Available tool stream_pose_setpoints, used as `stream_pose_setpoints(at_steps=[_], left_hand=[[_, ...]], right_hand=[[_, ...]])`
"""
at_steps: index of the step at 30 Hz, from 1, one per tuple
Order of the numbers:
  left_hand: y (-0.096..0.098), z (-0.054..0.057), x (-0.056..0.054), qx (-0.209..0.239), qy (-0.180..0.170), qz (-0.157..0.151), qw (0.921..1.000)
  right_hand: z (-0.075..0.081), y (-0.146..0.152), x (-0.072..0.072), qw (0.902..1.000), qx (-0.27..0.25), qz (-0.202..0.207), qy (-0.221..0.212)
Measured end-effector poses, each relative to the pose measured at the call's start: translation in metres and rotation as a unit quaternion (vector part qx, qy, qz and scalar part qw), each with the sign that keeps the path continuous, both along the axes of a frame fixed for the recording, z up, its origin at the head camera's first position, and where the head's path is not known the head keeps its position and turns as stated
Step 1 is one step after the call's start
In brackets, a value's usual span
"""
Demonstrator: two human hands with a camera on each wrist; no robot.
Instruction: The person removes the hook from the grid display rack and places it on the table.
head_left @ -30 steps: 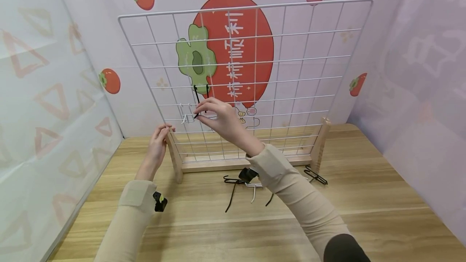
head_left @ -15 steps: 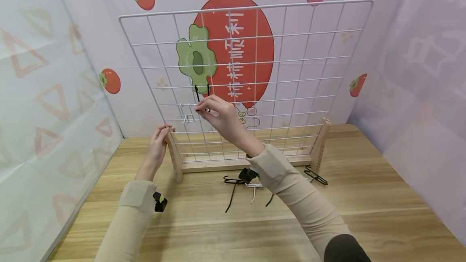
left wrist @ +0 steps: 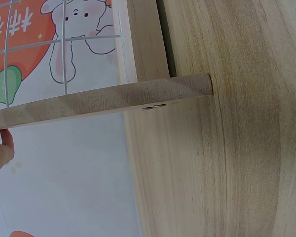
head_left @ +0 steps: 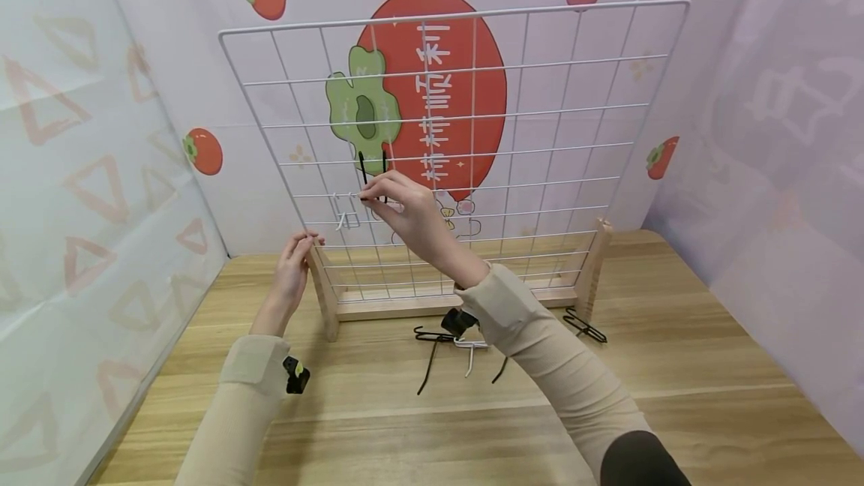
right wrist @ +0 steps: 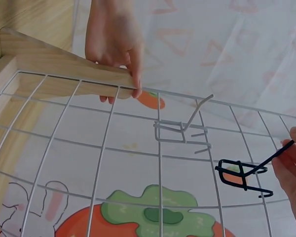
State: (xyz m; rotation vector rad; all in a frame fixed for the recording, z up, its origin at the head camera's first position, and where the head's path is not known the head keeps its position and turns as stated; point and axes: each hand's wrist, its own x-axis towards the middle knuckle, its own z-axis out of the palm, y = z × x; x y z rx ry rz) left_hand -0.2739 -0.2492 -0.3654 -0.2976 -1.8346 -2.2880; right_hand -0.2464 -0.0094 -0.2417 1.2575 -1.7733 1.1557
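Observation:
A white wire grid panel point(head_left: 459, 15) stands in a wooden stand, tilted in the head view. My left hand point(head_left: 290, 276) grips the top of the stand's left wooden post point(head_left: 325, 291); in the left wrist view only its fingertips point(left wrist: 7, 140) show at the edge. My right hand point(head_left: 415, 220) pinches the prong of a black double-wire hook point(right wrist: 242, 174), held up against the grid. Whether its bent ends catch a grid wire, I cannot tell. To its left, a white hook point(right wrist: 200, 108) hangs on the grid.
On the wooden table point(head_left: 378, 441) before the stand lie a black hook point(head_left: 428, 366), a white hook point(head_left: 470, 355) and, farther right, another black hook point(head_left: 586, 326). A black prong point(head_left: 500, 370) shows beside my right sleeve. A printed cloth backdrop point(head_left: 540, 126) stands behind.
My right hand has raised the black hook slightly, and its prong has tipped upward. The left hand has stayed on the post.

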Motion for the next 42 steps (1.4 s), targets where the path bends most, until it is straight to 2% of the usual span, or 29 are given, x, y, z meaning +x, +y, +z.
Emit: stream_pose_setpoints(at_steps=[14, 22, 42], left_hand=[[0.000, 0.000, -0.001, 0.013, 0.006, -0.002, 0.9999], [0.000, 0.000, -0.002, 0.013, 0.005, -0.004, 0.9999], [-0.001, 0.000, -0.001, 0.008, 0.002, -0.004, 1.0000]], right_hand=[[0.004, -0.001, 0.006, 0.9993, -0.008, 0.015, 0.034], [0.001, 0.002, 0.012, 0.9983, -0.005, 0.019, 0.054], [-0.017, 0.017, 0.033, 0.9982, 0.037, 0.019, 0.043]])
